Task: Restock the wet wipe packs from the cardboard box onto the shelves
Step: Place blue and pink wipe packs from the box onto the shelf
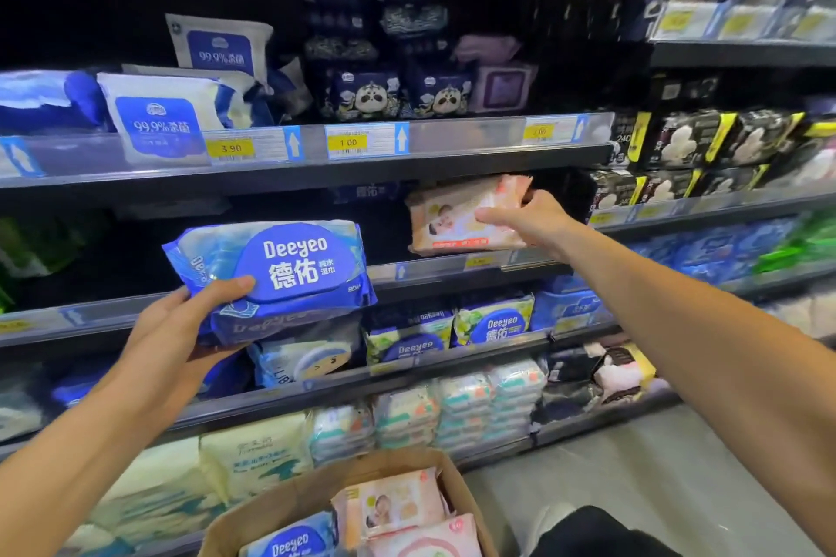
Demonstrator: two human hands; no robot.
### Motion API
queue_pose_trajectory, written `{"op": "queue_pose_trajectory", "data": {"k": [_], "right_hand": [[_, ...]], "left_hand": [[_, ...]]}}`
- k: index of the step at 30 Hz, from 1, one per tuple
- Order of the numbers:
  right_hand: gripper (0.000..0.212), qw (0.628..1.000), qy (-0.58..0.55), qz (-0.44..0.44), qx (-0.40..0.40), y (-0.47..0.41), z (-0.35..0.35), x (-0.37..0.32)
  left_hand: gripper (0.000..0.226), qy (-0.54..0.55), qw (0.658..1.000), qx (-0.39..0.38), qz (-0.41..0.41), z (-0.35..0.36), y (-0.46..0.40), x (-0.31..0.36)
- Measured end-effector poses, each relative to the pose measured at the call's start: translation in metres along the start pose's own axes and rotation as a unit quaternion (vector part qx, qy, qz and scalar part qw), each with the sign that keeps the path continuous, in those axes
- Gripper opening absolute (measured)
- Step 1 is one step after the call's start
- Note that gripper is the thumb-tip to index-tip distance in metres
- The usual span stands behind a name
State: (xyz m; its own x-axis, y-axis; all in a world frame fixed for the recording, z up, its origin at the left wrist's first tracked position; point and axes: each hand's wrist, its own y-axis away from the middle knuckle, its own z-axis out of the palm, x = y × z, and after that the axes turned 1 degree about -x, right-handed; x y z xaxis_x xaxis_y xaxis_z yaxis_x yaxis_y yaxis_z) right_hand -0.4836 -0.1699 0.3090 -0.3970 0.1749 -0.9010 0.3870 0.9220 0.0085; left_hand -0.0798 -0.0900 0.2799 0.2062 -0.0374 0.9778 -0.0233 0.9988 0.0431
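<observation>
My left hand (181, 326) grips a blue Deeyeo wet wipe pack (276, 276) from below and the side, holding it in front of the middle shelf. My right hand (524, 217) holds a pink baby wipe pack (457, 217) at its right end, thumb on its front, the pack sitting on the middle shelf (452, 269). The cardboard box (289, 497) stands low in the centre with pink packs (393, 507) and a blue Deeyeo pack (289, 543) inside.
Upper shelf (316, 167) carries white-blue packs and dark panda packs behind price tags. Lower shelves hold green-blue Deeyeo packs (493, 321), stacked pastel packs and pale yellow packs. Black and yellow packages fill the right shelving. Grey floor lies at lower right.
</observation>
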Motion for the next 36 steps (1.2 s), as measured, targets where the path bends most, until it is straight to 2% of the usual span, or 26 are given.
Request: {"op": "queue_pose_trajectory", "data": {"k": [3, 7, 10, 12, 14, 16, 18, 20, 21, 25, 29, 30, 32, 34, 36], "right_hand": [[0.051, 0.989, 0.138, -0.048, -0.011, -0.018, -0.013, 0.001], [0.045, 0.988, 0.144, -0.051, -0.019, -0.037, -0.009, 0.01], [0.035, 0.977, 0.195, -0.058, 0.07, -0.048, -0.007, 0.03], [0.038, 0.974, 0.188, -0.08, 0.097, -0.049, -0.008, 0.038], [0.047, 0.982, 0.148, -0.089, 0.073, -0.047, -0.008, 0.04], [0.067, 0.989, 0.118, -0.09, 0.008, -0.042, -0.007, 0.038], [0.092, 0.979, 0.171, -0.107, -0.024, -0.038, -0.008, 0.037], [0.113, 0.966, 0.229, -0.123, 0.01, -0.041, -0.008, 0.042], [0.115, 0.964, 0.234, -0.128, 0.024, -0.041, -0.008, 0.044], [0.082, 0.959, 0.246, -0.12, 0.069, -0.047, -0.008, 0.048], [0.068, 0.95, 0.278, -0.103, 0.102, -0.046, -0.004, 0.055], [0.068, 0.939, 0.29, -0.129, 0.13, -0.041, -0.002, 0.057], [0.065, 0.919, 0.263, -0.234, 0.176, -0.021, 0.007, 0.057], [0.06, 0.922, 0.18, -0.318, 0.126, 0.013, 0.02, 0.048], [0.066, 0.955, 0.072, -0.288, -0.02, 0.05, 0.035, 0.037]], "left_hand": [[0.105, -0.002, 1.0, -0.004, 0.012, 0.0, -0.004, -0.002], [0.076, 0.012, 1.0, -0.013, 0.003, 0.005, -0.006, -0.004], [0.056, 0.021, 1.0, -0.008, -0.006, 0.006, -0.007, -0.006], [0.048, 0.024, 1.0, -0.006, -0.011, 0.005, -0.008, -0.008], [0.065, 0.021, 1.0, -0.007, -0.006, 0.005, -0.007, -0.011], [0.078, 0.011, 1.0, -0.007, -0.003, 0.006, -0.005, -0.013], [0.07, 0.015, 1.0, -0.01, -0.004, 0.008, -0.006, -0.015], [0.06, 0.01, 1.0, -0.012, -0.009, 0.013, -0.006, -0.017], [0.063, 0.003, 1.0, -0.014, -0.008, 0.014, -0.007, -0.018], [0.083, -0.007, 1.0, -0.021, -0.009, 0.019, -0.007, -0.019], [0.09, -0.005, 1.0, -0.027, 0.001, 0.024, -0.006, -0.019], [0.097, -0.009, 0.999, -0.03, 0.007, 0.026, -0.006, -0.019], [0.101, -0.013, 0.999, -0.041, 0.01, 0.027, -0.004, -0.02], [0.089, -0.004, 0.999, -0.046, 0.005, 0.029, -0.006, -0.023], [0.08, 0.009, 0.999, -0.051, 0.003, 0.035, -0.009, -0.024]]}}
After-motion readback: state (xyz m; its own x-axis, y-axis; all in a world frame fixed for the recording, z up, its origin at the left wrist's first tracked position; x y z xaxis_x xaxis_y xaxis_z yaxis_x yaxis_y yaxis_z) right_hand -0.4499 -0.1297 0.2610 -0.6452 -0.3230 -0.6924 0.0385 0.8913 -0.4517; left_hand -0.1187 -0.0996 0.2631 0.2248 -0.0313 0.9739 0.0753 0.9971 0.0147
